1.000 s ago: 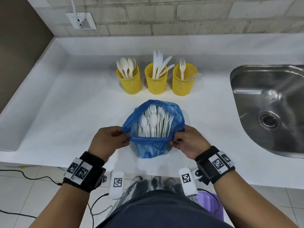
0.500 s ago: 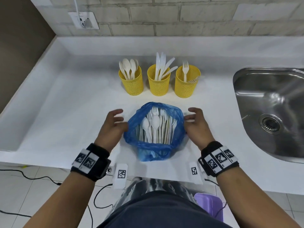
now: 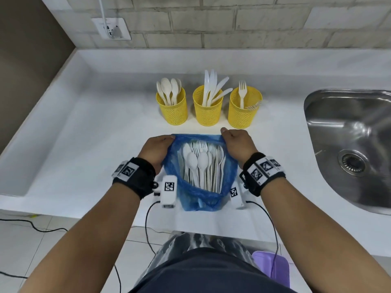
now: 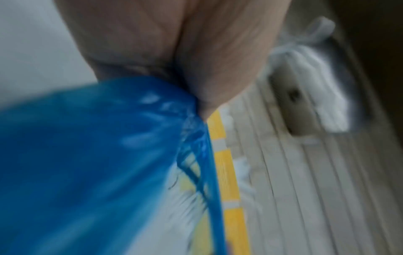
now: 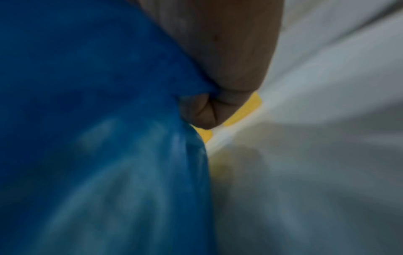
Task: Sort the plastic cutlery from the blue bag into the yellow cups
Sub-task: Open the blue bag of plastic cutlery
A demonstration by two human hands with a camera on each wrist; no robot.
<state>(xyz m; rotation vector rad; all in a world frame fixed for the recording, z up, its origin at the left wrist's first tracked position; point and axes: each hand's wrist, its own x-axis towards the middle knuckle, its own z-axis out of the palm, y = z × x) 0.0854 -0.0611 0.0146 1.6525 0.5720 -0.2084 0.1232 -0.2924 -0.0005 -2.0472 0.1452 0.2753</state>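
A blue bag [image 3: 229, 176] lies on the white counter [image 3: 84, 144], its mouth spread wide over white plastic cutlery [image 3: 201, 163]. My left hand [image 3: 157, 150] grips the far left corner of the bag's rim. My right hand [image 3: 237, 142] grips the far right corner. Both wrist views are blurred and show the blue bag [image 4: 98, 163] [image 5: 98, 120] pinched in the fingers. Behind the bag stand three yellow cups: the left cup [image 3: 173, 109] with spoons, the middle cup [image 3: 207, 112] with knives, the right cup [image 3: 243, 113] with forks.
A steel sink [image 3: 351, 144] is set into the counter at the right. A wall socket [image 3: 112, 28] with a cable sits on the brick wall at the back left. A purple container [image 3: 273, 267] stands on the floor below the counter's front edge.
Both hands let go of the bag's near rim, moved forward along its sides and now grip its far corners, stretching the mouth wider.
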